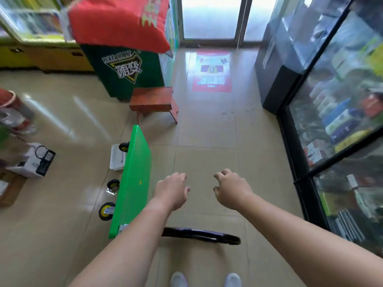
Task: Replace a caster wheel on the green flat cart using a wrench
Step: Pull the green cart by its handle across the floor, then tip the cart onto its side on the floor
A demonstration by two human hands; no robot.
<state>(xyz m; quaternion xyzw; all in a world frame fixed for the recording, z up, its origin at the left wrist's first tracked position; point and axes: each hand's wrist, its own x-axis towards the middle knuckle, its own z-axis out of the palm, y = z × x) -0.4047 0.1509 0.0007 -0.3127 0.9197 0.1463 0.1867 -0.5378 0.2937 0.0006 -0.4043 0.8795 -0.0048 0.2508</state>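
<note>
The green cart (132, 179) stands on edge left of centre, presumably to bare its casters (106, 211) for work, while the left hand (172, 189) and right hand (232, 189) hover loosely curled and empty.

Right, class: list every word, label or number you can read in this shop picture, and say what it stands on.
"随变", as it seems to read: triangle badge on the dark green cabinet.
Small line above that badge: blurred.
Green characters on the red cloth: blurred, cut off.
Red floor poster: blurred.
White box on the floor: too small.
</note>
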